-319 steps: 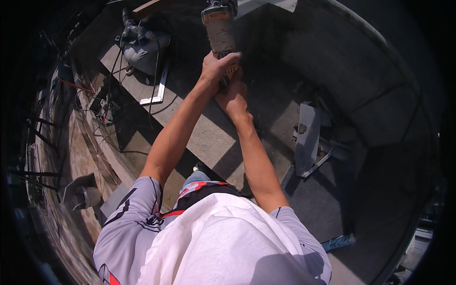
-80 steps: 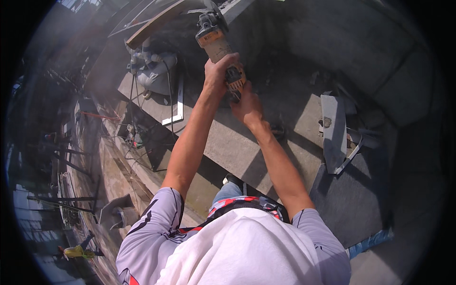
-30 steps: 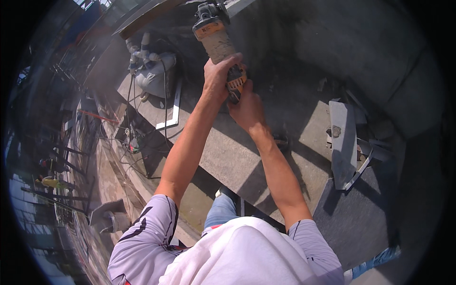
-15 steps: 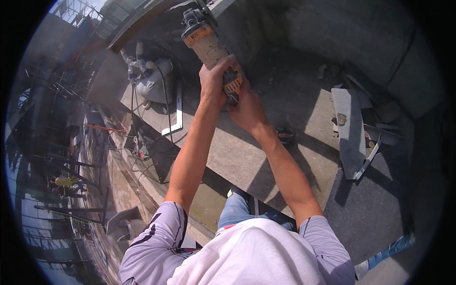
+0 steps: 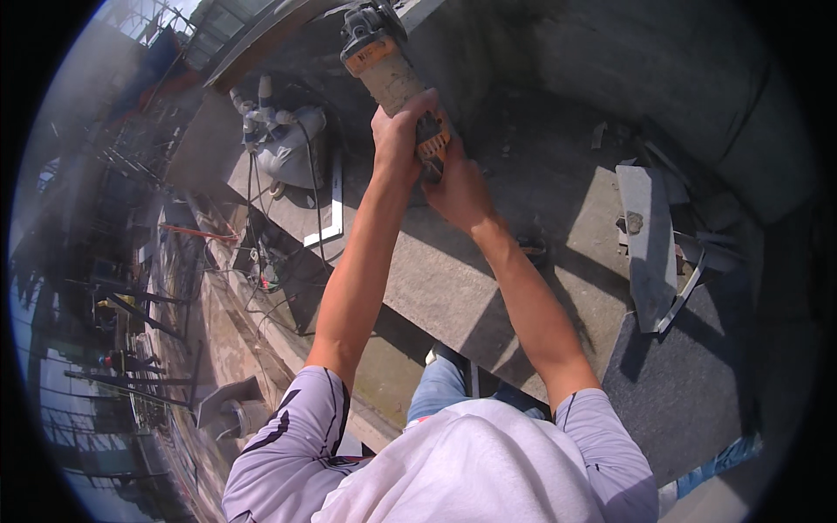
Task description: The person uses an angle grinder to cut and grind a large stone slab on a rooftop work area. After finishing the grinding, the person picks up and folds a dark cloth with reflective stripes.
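Observation:
My left hand point(image 5: 395, 139) is closed round the taped body of an orange and black angle grinder point(image 5: 385, 71), thumb across its top. My right hand point(image 5: 459, 187) grips the grinder's rear handle a little lower. The tool's head points up and left, beside a long board point(image 5: 248, 50) at the top edge; whether it touches anything there I cannot tell. Below and left of it stand white pipe fittings on a pale bag point(image 5: 288, 157), with hanging cables and a white L-shaped frame point(image 5: 328, 234) on the concrete ledge point(image 5: 427, 279).
Stone offcuts point(image 5: 647, 261) lie on a dark slab point(image 5: 663, 383) at the right, under a concrete wall point(image 5: 654, 78). A dark object point(image 5: 536, 253) sits behind my right forearm. Cables, planks and scaffolding fill the hazy left, with small figures of workers point(image 5: 118, 360) far off.
Since 10.6 seconds ago the grinder's head has swung left and haze has appeared at the left. In the last half second both hands have risen slightly with the tool, still gripping it.

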Motion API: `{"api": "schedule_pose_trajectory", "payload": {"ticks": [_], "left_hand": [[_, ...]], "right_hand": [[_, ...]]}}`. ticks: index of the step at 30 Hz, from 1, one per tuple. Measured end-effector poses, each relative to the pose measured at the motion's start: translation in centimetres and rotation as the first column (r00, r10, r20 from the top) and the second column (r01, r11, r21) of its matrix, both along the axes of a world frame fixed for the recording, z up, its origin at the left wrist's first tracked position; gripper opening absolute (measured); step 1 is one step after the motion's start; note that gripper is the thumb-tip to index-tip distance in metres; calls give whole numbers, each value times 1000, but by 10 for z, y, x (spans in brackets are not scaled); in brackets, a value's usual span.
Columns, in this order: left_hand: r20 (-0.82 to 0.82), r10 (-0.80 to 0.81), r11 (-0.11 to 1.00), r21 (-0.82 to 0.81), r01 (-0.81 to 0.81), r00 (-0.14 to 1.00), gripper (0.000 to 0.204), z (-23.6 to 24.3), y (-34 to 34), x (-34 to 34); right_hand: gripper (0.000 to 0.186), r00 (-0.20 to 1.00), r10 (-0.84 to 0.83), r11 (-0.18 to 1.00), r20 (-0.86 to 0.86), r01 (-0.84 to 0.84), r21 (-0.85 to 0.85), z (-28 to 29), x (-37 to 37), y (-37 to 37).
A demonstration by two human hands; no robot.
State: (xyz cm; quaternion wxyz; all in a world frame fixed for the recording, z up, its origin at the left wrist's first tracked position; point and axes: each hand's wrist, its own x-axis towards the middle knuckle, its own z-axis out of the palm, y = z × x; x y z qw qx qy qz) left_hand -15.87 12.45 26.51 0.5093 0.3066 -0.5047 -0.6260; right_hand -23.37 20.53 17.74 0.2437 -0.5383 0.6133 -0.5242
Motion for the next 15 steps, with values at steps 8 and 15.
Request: {"api": "schedule_pose_trajectory", "payload": {"ticks": [8,15], "left_hand": [[-2,5,1000,21,-5,1000,27,1,0,0],[16,-8,998,58,7,1000,29,-10,19,4]], "right_hand": [[65,998,-29,999,-50,28,-21,-2,2,1],[65,1000,1,996,16,-2,91,-3,1,25]]}}
